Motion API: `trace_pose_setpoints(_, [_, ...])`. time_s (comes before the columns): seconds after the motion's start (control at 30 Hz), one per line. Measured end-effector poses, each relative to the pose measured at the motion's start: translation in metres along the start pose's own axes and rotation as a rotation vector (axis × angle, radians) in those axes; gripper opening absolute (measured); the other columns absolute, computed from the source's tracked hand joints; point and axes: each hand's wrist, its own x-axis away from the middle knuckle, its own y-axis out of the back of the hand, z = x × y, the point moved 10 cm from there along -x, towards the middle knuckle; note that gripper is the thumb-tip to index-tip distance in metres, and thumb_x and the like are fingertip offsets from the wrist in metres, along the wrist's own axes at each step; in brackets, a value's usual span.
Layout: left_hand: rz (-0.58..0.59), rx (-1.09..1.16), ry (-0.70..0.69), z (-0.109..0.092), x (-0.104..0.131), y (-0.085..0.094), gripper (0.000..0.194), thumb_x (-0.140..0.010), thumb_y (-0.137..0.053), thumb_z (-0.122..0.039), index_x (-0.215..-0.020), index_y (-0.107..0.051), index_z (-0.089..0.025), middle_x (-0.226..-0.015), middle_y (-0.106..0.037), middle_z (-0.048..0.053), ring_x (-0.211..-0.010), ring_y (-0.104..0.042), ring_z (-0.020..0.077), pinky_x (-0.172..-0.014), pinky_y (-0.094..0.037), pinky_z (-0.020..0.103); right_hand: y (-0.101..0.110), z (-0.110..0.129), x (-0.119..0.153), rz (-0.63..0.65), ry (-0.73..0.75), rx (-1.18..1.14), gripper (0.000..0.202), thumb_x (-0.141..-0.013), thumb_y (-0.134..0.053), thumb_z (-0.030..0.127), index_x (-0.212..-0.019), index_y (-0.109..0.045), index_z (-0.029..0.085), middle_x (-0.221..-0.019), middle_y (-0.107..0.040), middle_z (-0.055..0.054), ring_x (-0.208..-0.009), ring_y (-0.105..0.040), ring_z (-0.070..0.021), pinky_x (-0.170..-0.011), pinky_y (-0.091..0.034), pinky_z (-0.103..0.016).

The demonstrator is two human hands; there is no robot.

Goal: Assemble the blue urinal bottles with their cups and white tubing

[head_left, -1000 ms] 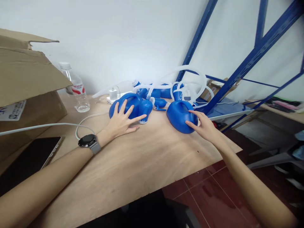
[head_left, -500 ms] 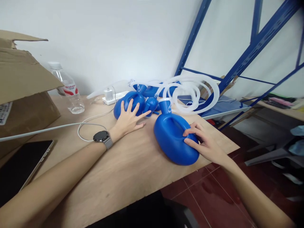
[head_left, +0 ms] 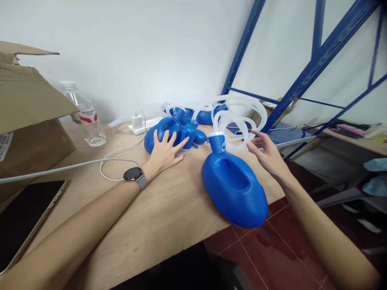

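With fingers spread, my left hand point(head_left: 165, 152) rests flat on a blue plastic urinal bottle point(head_left: 149, 137) lying on its side. A second blue urinal bottle point(head_left: 232, 189) lies nearer the right table edge, its base reaching over the front edge. Its white-collared neck points to the back, by a coil of clear tubing point(head_left: 225, 114). My right hand point(head_left: 267, 155) is off that bottle, at the right side of the coil. Its thumb and fingers are apart; whether the fingertips touch the tubing is unclear. A small blue cup-like part point(head_left: 189, 135) sits beside my left fingers.
More blue bottles point(head_left: 205, 117) and tubing lie against the wall. A power strip point(head_left: 142, 128) with a white charger, a water bottle point(head_left: 87, 117), a cardboard box point(head_left: 33, 145) and a dark tablet point(head_left: 27, 213) occupy the left. Blue shelving point(head_left: 298, 96) rises at the right.
My right hand has let go of the near bottle and moved back to the tubing. That bottle has shifted right and toward me. My left hand stays in place.
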Motion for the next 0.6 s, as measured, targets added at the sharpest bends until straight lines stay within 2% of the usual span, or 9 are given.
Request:
trace_pose_setpoints(0.03, [-0.002, 0.001, 0.0, 0.0, 0.0, 0.001, 0.063, -0.108, -0.052, -0.052, -0.169, -0.048, -0.036, -0.166, -0.053, 0.023, -0.151, -0.046, 0.0552, -0.119, -0.019, 0.09, 0.0, -0.012, -0.011, -0.057, -0.04, 0.103, 0.081, -0.087, -0.071, 0.079, -0.151, -0.063, 0.03, -0.135, -0.066, -0.022, -0.123, -0.069, -0.0433, -0.099, -0.064, -0.058])
trace_pose_setpoints(0.07, [-0.005, -0.001, 0.0, 0.0, 0.0, 0.002, 0.063, -0.108, -0.053, -0.051, -0.169, -0.048, -0.036, -0.166, -0.054, 0.023, -0.15, -0.047, 0.0549, -0.119, -0.02, 0.09, -0.006, -0.024, -0.022, -0.058, -0.088, 0.188, 0.088, -0.082, -0.077, 0.078, -0.151, -0.063, 0.024, -0.143, -0.061, -0.027, -0.127, -0.067, -0.0477, -0.102, -0.062, -0.061])
trace_pose_setpoints(0.13, [-0.013, -0.013, -0.002, -0.001, 0.0, 0.003, 0.063, -0.108, -0.053, -0.05, -0.169, -0.049, -0.035, -0.164, -0.055, 0.024, -0.149, -0.048, 0.0544, -0.118, -0.021, 0.089, -0.03, -0.043, -0.037, 0.045, -0.113, 0.315, 0.088, -0.076, -0.085, 0.071, -0.147, -0.067, 0.022, -0.15, -0.057, -0.028, -0.13, -0.066, -0.0506, -0.105, -0.059, -0.064])
trace_pose_setpoints(0.23, [-0.02, -0.017, -0.005, -0.001, 0.001, 0.004, 0.064, -0.107, -0.055, -0.05, -0.169, -0.048, -0.035, -0.163, -0.056, 0.024, -0.148, -0.049, 0.0533, -0.119, -0.022, 0.088, -0.071, -0.045, -0.041, 0.268, 0.039, 0.469, 0.059, -0.082, -0.082, 0.057, -0.131, -0.075, 0.025, -0.147, -0.064, -0.021, -0.132, -0.068, -0.0441, -0.112, -0.056, -0.057])
trace_pose_setpoints(0.3, [-0.023, -0.004, -0.001, 0.0, 0.002, 0.004, 0.066, -0.106, -0.057, -0.051, -0.17, -0.046, -0.034, -0.164, -0.056, 0.023, -0.149, -0.049, 0.0528, -0.12, -0.021, 0.088, -0.085, -0.041, -0.035, 0.338, 0.126, 0.554, 0.04, -0.089, -0.074, 0.048, -0.118, -0.078, 0.02, -0.133, -0.072, -0.021, -0.126, -0.07, -0.0414, -0.114, -0.053, -0.055])
trace_pose_setpoints(0.37, [-0.024, -0.007, 0.004, 0.001, 0.001, 0.003, 0.069, -0.106, -0.057, -0.051, -0.171, -0.045, -0.033, -0.164, -0.055, 0.023, -0.148, -0.049, 0.0525, -0.121, -0.021, 0.087, -0.088, -0.038, -0.029, 0.345, 0.166, 0.612, 0.03, -0.094, -0.065, 0.042, -0.105, -0.077, 0.017, -0.122, -0.075, -0.023, -0.118, -0.072, -0.0407, -0.111, -0.052, -0.053])
trace_pose_setpoints(0.47, [-0.025, -0.033, 0.019, 0.002, -0.001, 0.001, 0.069, -0.107, -0.056, -0.05, -0.172, -0.042, -0.032, -0.164, -0.055, 0.023, -0.147, -0.05, 0.051, -0.121, -0.023, 0.086, -0.086, -0.036, -0.024, 0.32, 0.237, 0.65, 0.027, -0.095, -0.061, 0.043, -0.092, -0.073, 0.019, -0.115, -0.075, -0.024, -0.109, -0.071, -0.0404, -0.103, -0.053, -0.051])
trace_pose_setpoints(0.53, [-0.03, -0.04, 0.036, 0.003, -0.004, -0.001, 0.068, -0.109, -0.054, -0.047, -0.173, -0.041, -0.031, -0.163, -0.055, 0.024, -0.146, -0.051, 0.0501, -0.121, -0.023, 0.086, -0.082, -0.037, -0.024, 0.285, 0.28, 0.645, 0.023, -0.092, -0.063, 0.04, -0.089, -0.07, 0.019, -0.108, -0.075, -0.023, -0.102, -0.072, -0.0408, -0.097, -0.052, -0.053])
trace_pose_setpoints(0.6, [-0.033, -0.043, 0.058, 0.004, -0.008, -0.003, 0.067, -0.11, -0.051, -0.045, -0.174, -0.04, -0.028, -0.162, -0.056, 0.025, -0.146, -0.051, 0.0492, -0.122, -0.023, 0.085, -0.073, -0.042, -0.027, 0.238, 0.295, 0.623, 0.018, -0.088, -0.061, 0.031, -0.095, -0.07, 0.017, -0.105, -0.076, -0.023, -0.097, -0.072, -0.0406, -0.094, -0.052, -0.056])
